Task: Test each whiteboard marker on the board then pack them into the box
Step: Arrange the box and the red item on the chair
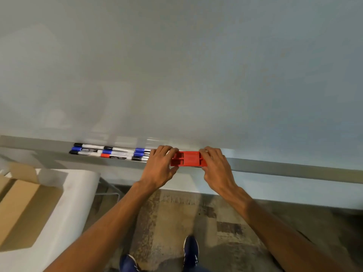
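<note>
Both forearms are bare, lean and sinewy, and tendons stand out along the wrists just behind the knuckles of the left hand and the right hand. Well back from the fingertips, toward the wearer, is a pair of dark navy fabric trainers with thin white trim. The right shoe shows its rounded toe, and the left shoe is partly cut off by the picture's edge.

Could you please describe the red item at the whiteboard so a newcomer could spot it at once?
Follow the whiteboard down to the grey tray along its bottom edge. Right of the markers sits the red block, its ends gripped by the left hand and right hand. Unlike those slim pens, it is a flat, all-red rectangle.
</note>
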A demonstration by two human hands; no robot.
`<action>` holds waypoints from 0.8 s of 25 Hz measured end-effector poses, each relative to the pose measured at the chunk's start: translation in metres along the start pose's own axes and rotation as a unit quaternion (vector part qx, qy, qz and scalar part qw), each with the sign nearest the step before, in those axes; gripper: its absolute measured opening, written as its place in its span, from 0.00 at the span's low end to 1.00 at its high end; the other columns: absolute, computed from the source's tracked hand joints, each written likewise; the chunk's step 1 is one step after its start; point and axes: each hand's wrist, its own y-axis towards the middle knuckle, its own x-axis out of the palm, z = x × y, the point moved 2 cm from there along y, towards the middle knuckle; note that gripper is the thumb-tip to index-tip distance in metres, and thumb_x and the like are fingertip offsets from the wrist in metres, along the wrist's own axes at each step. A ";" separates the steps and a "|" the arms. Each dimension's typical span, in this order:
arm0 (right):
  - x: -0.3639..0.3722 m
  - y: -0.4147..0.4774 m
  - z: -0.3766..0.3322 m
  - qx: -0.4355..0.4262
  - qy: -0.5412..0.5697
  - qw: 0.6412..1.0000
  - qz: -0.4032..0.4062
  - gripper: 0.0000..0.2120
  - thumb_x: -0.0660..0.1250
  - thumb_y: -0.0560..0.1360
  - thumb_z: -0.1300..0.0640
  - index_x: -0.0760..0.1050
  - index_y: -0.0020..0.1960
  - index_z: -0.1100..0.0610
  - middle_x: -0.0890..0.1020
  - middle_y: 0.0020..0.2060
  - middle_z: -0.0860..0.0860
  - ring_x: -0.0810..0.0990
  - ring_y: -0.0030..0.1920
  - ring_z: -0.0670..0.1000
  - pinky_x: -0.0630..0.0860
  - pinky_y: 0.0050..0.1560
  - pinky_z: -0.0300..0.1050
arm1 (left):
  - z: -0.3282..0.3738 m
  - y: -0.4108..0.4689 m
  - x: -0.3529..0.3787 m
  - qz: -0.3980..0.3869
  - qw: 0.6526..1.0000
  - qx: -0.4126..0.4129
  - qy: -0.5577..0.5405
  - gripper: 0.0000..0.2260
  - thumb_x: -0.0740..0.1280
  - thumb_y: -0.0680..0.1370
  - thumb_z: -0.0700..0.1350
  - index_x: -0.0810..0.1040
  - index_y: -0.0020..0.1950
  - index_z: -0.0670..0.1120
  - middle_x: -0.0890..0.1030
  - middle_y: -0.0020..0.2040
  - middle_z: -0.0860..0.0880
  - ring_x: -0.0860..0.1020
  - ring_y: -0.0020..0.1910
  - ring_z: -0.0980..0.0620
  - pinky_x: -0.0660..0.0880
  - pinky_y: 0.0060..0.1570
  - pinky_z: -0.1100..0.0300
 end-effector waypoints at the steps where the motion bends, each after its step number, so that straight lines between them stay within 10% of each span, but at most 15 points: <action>1: -0.003 -0.003 0.015 0.012 0.001 1.000 -0.003 0.33 0.79 0.62 0.69 0.75 0.65 0.60 0.78 0.61 0.57 0.76 0.59 0.58 0.81 0.53 0.54 | 0.010 0.009 0.009 -0.008 1.000 0.006 -0.004 0.25 0.77 0.71 0.48 0.76 0.66 0.46 0.80 0.59 0.46 0.76 0.58 0.43 0.71 0.56 0.48; 20: 0.031 -0.007 0.116 0.092 -0.039 0.990 -0.098 0.29 0.72 0.65 0.75 0.75 0.65 0.63 0.77 0.60 0.58 0.74 0.61 0.60 0.80 0.55 0.55 | 0.050 0.040 0.099 -0.238 0.968 -0.016 0.079 0.34 0.62 0.81 0.57 0.51 0.82 0.49 0.48 0.83 0.46 0.45 0.81 0.46 0.47 0.78 0.46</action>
